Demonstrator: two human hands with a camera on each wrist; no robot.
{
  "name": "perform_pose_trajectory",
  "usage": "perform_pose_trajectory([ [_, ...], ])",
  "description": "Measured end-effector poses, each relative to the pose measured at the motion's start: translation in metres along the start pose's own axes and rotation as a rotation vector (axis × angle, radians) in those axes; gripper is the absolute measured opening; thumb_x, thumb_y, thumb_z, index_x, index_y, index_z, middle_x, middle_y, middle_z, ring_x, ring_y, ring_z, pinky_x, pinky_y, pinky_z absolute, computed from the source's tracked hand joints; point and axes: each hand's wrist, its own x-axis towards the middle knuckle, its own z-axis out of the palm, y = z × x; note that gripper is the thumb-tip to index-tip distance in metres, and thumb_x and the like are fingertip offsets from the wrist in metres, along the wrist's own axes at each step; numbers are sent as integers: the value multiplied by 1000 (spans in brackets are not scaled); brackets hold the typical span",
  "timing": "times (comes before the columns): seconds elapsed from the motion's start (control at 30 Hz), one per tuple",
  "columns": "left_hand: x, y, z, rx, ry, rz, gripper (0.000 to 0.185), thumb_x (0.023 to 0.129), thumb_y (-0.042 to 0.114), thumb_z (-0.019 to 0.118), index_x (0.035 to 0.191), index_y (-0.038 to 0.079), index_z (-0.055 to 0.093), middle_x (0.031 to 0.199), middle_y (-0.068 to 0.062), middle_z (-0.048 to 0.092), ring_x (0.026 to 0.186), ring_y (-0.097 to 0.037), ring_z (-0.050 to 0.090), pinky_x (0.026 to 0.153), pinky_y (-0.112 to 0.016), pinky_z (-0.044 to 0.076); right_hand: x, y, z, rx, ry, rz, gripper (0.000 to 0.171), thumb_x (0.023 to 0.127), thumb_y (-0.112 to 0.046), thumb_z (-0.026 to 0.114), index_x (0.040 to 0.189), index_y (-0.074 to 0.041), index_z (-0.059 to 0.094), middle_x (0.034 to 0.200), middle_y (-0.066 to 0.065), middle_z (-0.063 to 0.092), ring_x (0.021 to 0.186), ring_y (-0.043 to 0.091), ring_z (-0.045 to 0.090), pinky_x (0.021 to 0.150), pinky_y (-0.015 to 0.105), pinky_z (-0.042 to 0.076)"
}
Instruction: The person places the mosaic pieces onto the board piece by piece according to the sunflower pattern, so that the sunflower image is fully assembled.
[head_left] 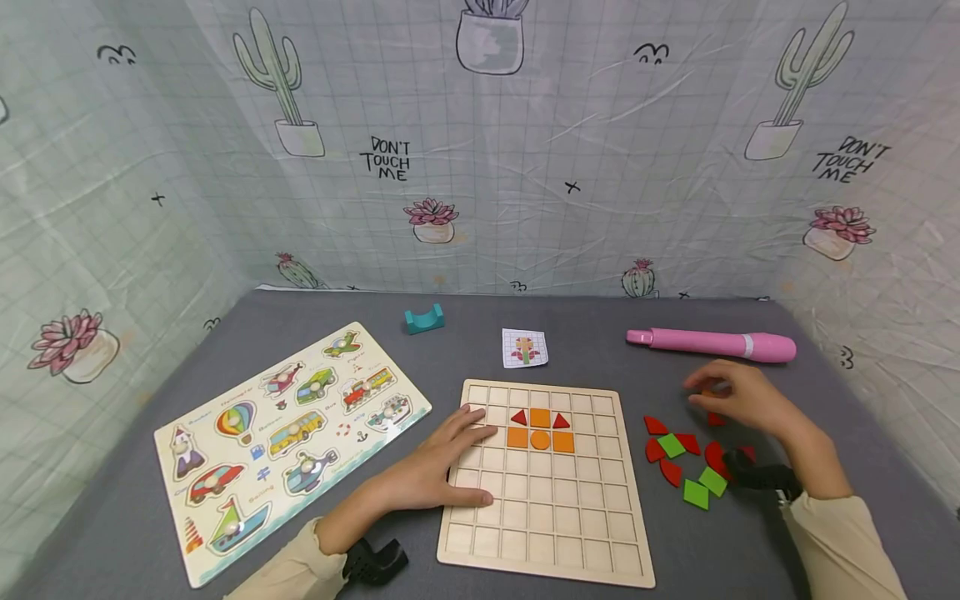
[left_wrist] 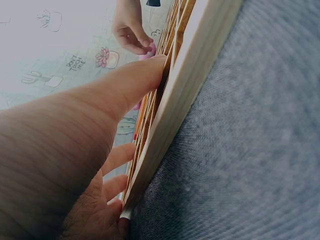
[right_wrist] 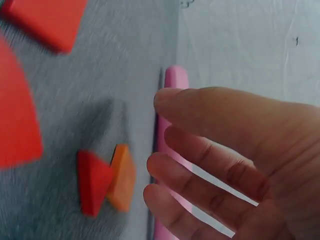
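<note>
- I am making a picture with little colored blocks on my wooden grid board.
- The board lies flat on the gray surface, right in front of me.
- Six blocks sit on the board now, near its top middle.
- Two red triangles are in the upper row with one orange square between them.
- Just under them are two more orange squares with an orange circle in the middle.
- It looks like the top of the flower on the small pattern card, which lies just behind the board.
- So I think only the flower head is started. The stem and leaves are not made yet, and most squares on the board are bare.
- My left hand lies flat on the left side of the board with straight fingers. It holds nothing.
- My right hand is to the right of the board, over the loose blocks. Its fingers are bent a little and spread.
- It grips nothing, as far as I can tell. A small red block and an orange block lie just beside my fingertips.
- More red blocks and green squares wait in a pile right of the board.
- A pink pen lies behind that pile.
</note>
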Motion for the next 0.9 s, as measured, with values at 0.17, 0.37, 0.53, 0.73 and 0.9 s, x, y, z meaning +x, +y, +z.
perform_pose_trajectory([
  [0.17,0,0,-1,5,2,2,81,83,43,76,149,14,40,161,-6,17,151,-29,2,113,-61,20,-3,12,-1,-42,2,30,14,79,-3,78,92,-1,72,90,8,67,76,7,59,66,29,53],
  [0.37,0,0,0,5,2,1,80,83,43,76,149,15,40,161,-6,18,151,-29,2,113,-61,20,-4,18,1,-88,-39,80,13,81,-6,76,93,0,72,83,4,59,69,9,46,57,26,40],
  [0.53,0,-1,0,6,2,0,80,82,43,76,149,15,40,161,-6,18,151,-29,2,113,-62,20,-1,17,3,-77,-49,73,11,82,-4,74,91,1,71,77,0,61,66,5,47,57,26,42],
  [0.73,0,-1,1,2,1,-6,81,82,44,76,149,15,40,161,-7,18,151,-29,1,113,-62,19,1,12,5,-63,-65,95,14,80,-3,76,93,1,71,82,5,66,69,8,53,60,27,47],
  [0.9,0,-1,1,0,1,-7,81,82,44,76,149,16,39,161,-7,17,151,-29,1,113,-63,18,2,9,7,-43,-80,93,16,80,-4,77,93,2,70,82,5,66,68,10,55,60,26,48],
])
